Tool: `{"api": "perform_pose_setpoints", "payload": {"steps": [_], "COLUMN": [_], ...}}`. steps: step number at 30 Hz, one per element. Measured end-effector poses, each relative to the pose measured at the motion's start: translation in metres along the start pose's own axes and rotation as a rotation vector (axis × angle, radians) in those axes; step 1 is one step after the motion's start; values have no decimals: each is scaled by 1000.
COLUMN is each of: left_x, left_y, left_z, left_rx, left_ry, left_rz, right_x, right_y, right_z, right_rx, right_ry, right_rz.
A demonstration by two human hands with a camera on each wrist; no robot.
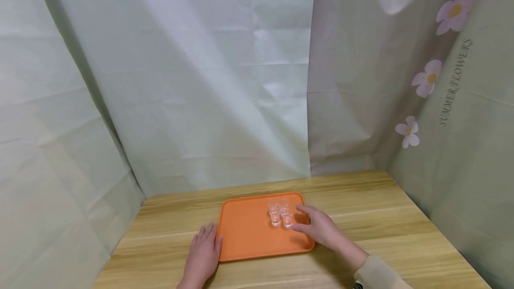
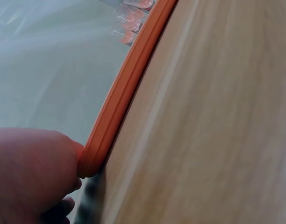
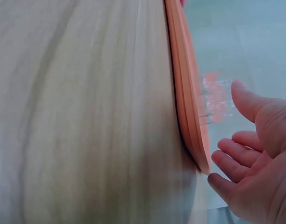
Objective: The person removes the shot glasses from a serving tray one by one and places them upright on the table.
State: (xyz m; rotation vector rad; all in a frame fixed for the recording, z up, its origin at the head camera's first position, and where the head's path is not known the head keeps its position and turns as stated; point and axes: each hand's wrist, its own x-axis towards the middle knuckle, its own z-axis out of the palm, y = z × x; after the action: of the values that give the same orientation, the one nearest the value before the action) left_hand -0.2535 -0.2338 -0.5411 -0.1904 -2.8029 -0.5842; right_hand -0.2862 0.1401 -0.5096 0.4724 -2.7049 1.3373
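Note:
An orange tray point(image 1: 245, 231) lies flat on the wooden table. Several small clear glasses point(image 1: 275, 220) stand grouped on its right half. My left hand point(image 1: 202, 253) lies along the tray's left edge, fingers straight and thumb at the rim; in the left wrist view that hand point(image 2: 35, 172) meets the tray's corner point(image 2: 94, 161). Over the tray's right edge, my right hand point(image 1: 319, 226) is held with thumb and fingers spread, close beside the nearest glass. From the right wrist, the hand point(image 3: 260, 158) shows nothing in its grasp, with the glasses point(image 3: 217, 98) just past the thumb.
The wooden table point(image 1: 369, 222) extends around the tray on all sides. Pale green cloth point(image 1: 217, 101) hangs behind it, with more on the left and right sides. Flowers and lettering point(image 1: 455, 81) are printed on the right-hand cloth.

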Motion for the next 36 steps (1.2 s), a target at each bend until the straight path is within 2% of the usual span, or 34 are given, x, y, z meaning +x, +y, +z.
{"api": "perform_pose_setpoints", "payload": {"steps": [4, 10, 17, 21, 32, 36], "left_x": [-2, -4, -2, -1, 0, 0], "left_y": [-3, -8, -8, -6, -6, -6], "left_z": [1, 5, 8, 8, 9, 10], "left_rx": [-33, -61, -86, -90, -83, -84], "left_ry": [-1, 9, 25, 26, 62, 56], "left_rz": [-10, -9, -2, -4, 20, 15], "right_x": [3, 5, 7, 7, 13, 14], "right_y": [1, 2, 1, -2, -1, -3], "right_z": [4, 11, 14, 14, 25, 27], "right_rx": [-2, 14, -64, -67, -33, -15], "right_ry": [8, 20, 67, 84, 114, 106], "right_rz": [-14, 11, 17, 15, 15, 32]}}
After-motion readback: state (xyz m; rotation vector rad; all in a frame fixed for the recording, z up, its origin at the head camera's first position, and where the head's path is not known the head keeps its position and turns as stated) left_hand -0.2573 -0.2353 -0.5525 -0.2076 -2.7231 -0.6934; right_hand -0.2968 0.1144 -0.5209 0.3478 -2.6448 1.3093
